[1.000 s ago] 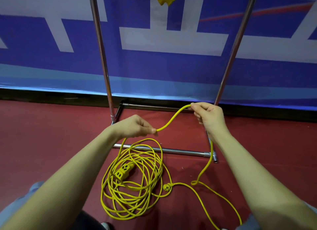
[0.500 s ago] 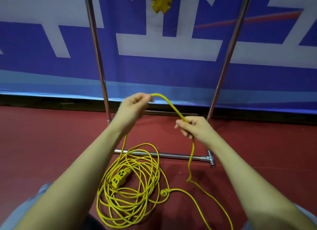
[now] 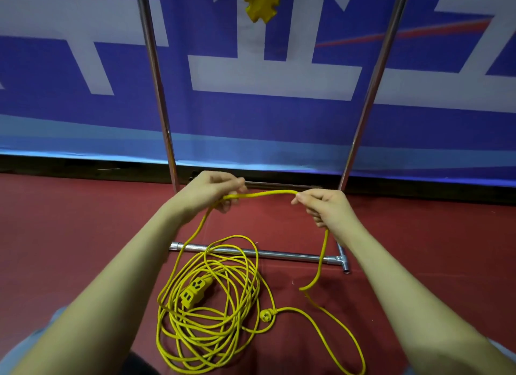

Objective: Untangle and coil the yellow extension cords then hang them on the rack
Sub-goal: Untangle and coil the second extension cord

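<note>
A yellow extension cord (image 3: 212,318) lies in a loose tangled pile on the red floor, with its yellow socket block (image 3: 195,289) on top and a small knot (image 3: 267,316) to the right. My left hand (image 3: 209,190) grips one strand above the pile. My right hand (image 3: 325,207) pinches the same strand, which stretches level between both hands and then drops to the floor. A metal rack (image 3: 156,75) stands just behind my hands. Another yellow cord's plug (image 3: 261,4) hangs from it at the top edge.
The rack's chrome base bar (image 3: 290,254) lies on the floor between my hands and the pile, with an upright at each side. A blue and white banner (image 3: 265,109) covers the wall behind. Red floor (image 3: 69,229) stretches left and right.
My left hand lowered and my right hand moved right, so the strand now runs level between them. The view tilted up, showing more of the hanging plug.
</note>
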Demonstrator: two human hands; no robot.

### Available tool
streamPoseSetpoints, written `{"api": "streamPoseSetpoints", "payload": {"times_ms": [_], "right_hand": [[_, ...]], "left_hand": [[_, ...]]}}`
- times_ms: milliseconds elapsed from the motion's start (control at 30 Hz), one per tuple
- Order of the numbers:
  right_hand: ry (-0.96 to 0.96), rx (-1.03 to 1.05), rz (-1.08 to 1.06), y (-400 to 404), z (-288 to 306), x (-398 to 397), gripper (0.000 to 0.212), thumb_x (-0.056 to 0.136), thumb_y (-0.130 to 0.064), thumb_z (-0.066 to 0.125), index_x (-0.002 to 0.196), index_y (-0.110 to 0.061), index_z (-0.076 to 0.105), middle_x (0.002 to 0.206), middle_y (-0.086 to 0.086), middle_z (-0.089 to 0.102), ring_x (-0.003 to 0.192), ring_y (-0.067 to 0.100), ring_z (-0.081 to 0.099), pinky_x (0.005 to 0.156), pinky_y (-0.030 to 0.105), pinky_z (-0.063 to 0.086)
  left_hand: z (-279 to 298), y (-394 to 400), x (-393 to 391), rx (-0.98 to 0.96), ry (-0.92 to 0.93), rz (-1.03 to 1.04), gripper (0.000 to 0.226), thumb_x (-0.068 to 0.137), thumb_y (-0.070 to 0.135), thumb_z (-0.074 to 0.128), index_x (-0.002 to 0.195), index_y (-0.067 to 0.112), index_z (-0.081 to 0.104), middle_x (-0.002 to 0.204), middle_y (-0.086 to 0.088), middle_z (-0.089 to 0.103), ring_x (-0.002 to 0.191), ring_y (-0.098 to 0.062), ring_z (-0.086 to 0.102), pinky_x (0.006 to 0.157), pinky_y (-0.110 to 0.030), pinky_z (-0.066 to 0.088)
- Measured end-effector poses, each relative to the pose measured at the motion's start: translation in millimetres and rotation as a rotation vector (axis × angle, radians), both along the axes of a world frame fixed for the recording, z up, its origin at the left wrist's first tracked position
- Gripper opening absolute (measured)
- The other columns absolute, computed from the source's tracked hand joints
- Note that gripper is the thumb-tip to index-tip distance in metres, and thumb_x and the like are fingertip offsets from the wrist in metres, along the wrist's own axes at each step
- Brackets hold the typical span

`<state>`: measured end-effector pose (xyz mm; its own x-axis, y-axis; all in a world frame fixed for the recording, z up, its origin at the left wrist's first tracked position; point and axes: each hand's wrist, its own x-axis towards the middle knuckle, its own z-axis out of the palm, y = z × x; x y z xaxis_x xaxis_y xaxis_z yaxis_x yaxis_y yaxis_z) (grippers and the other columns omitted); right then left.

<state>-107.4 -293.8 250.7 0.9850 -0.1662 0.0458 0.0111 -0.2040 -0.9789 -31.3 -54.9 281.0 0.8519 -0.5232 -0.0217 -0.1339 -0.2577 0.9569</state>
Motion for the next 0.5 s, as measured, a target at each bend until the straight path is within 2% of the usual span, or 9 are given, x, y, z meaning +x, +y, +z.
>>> {"api": "streamPoseSetpoints", "payload": {"times_ms": [100,167,267,400,500], "right_hand": [[-0.009,-0.054,0.077,12.2,6.7,-0.6,0.019,0.091,-0.017,0.060,0.076,-0.010,0.071,0.043,-0.011,0.031,0.039,0.003,0.026,0.041,0.016,0.022],[-0.010,-0.075,0.130,21.4,12.9,-0.6,0.019,0.091,-0.016,0.060,0.076,-0.010,0.070,0.043,-0.008,0.032,0.040,0.004,0.026,0.042,0.017,0.022],[0.000,0.074,0.200,28.7,17.8,2.0,0.019,0.093,-0.014,0.055,0.080,-0.008,0.067,0.044,-0.007,0.034,0.039,0.005,0.025,0.040,0.016,0.021],[0.030,0.213,0.235,20.9,8.2,5.1,0.018,0.093,-0.012,0.052,0.082,-0.006,0.065,0.049,-0.003,0.044,0.041,0.008,0.036,0.045,0.021,0.035],[0.099,0.225,0.172,7.4,-5.6,4.9,0.015,0.092,-0.012,0.055,0.082,-0.008,0.067,0.056,-0.002,0.053,0.048,0.009,0.045,0.053,0.021,0.043]], "left_hand": [[-5.4,-10.5,-7.3,0.150,-0.031,-0.112,0.023,0.094,0.026,0.057,0.089,0.007,0.069,0.067,-0.001,0.065,0.055,-0.013,0.054,0.056,-0.023,0.046],[-9.0,-22.1,-16.2,0.156,-0.062,-0.158,0.023,0.095,0.022,0.057,0.088,0.002,0.066,0.060,0.004,0.061,0.048,-0.007,0.048,0.049,-0.018,0.039],[-11.7,-31.1,-22.1,0.000,-0.158,-0.058,0.021,0.094,0.018,0.058,0.076,0.009,0.061,0.049,0.011,0.043,0.044,-0.004,0.033,0.044,-0.019,0.026],[-0.9,-22.8,-13.8,-0.310,-0.038,0.093,0.023,0.095,0.018,0.053,0.076,0.010,0.062,0.048,0.010,0.034,0.043,-0.005,0.026,0.042,-0.017,0.020],[3.6,-9.9,-4.7,-0.415,0.023,0.154,0.025,0.096,0.018,0.052,0.076,0.007,0.062,0.049,0.007,0.030,0.043,-0.006,0.022,0.040,-0.016,0.017]]}}
